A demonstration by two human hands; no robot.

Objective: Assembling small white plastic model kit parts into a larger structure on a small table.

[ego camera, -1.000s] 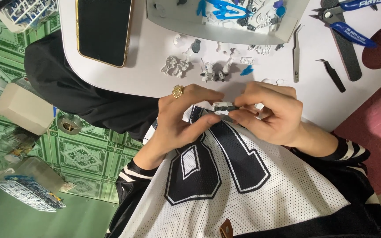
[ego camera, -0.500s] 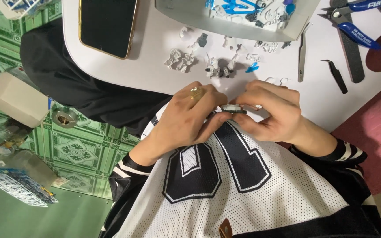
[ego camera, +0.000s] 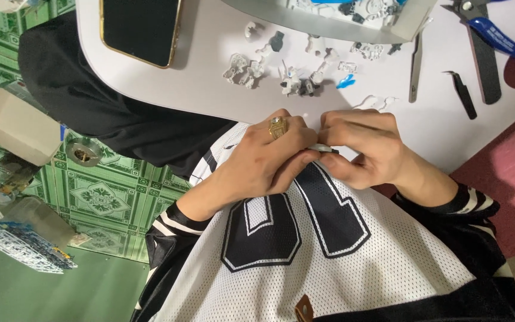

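Fitting step: left hand and right hand both pinch a small grey part between the fingertips. Next calls for steady pressure; loose bits lie just beyond my knuckles.

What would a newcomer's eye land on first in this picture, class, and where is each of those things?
At the centre, the left hand, wearing a gold ring, and the right hand pinch a small grey part together at the edge of the white table. Below them spreads a white mesh jersey with big dark numerals. On the table above lie a black phone at upper left, small grey and white model pieces in the middle, and blue-handled pliers at upper right.
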